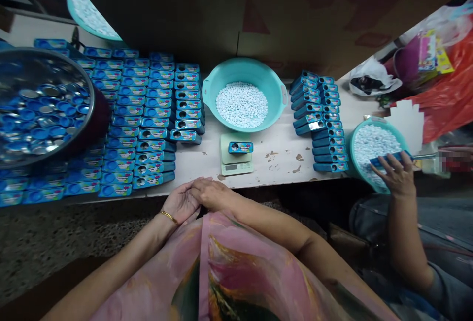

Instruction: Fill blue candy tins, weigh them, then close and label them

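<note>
Container (241,147) on scale (244,168), hands (211,194) together

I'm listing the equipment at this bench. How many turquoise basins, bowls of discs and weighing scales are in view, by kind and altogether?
Turquoise basins: 3, one partly hidden
Bowls of discs: 1
Weighing scales: 1
Total: 5

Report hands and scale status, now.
Left hand, right hand touching. Blue rectangular container on pale-green digital scale. Round turquoise bowl of white pellets beyond.
</note>
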Demonstrator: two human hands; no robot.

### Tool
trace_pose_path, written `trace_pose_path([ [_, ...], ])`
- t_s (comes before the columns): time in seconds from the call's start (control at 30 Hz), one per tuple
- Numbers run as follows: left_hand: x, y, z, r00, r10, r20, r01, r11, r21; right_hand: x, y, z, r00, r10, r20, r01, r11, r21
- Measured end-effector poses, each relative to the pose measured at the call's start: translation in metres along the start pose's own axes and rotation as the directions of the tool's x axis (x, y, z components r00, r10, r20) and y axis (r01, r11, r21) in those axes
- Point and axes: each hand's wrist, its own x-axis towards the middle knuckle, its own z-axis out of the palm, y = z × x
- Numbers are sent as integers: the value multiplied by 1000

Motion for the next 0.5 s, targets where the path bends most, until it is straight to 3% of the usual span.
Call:
trace_pose_path([
  [0.17, 7, 0, 7, 998, -46, -44, 45, 999, -18, -5, 4, -2, 997, 49, -52, -49, 999, 1],
  [0.33, 13, -6, 14, 999, -41, 21, 40, 999, 16, -12, 11, 5, 996, 25, -81, -23, 999, 31],
  [0.43, 17, -7, 23, 998, -20, 63, 20, 1000, -3, -21, 22, 0, 982, 50, -181, -37, 997, 74],
  [0.5, 20, -5, 32, 996, 4, 84, -2, 1000, -29, -28, 36, -9, 944, 135, -302, -98, 986, 137],
])
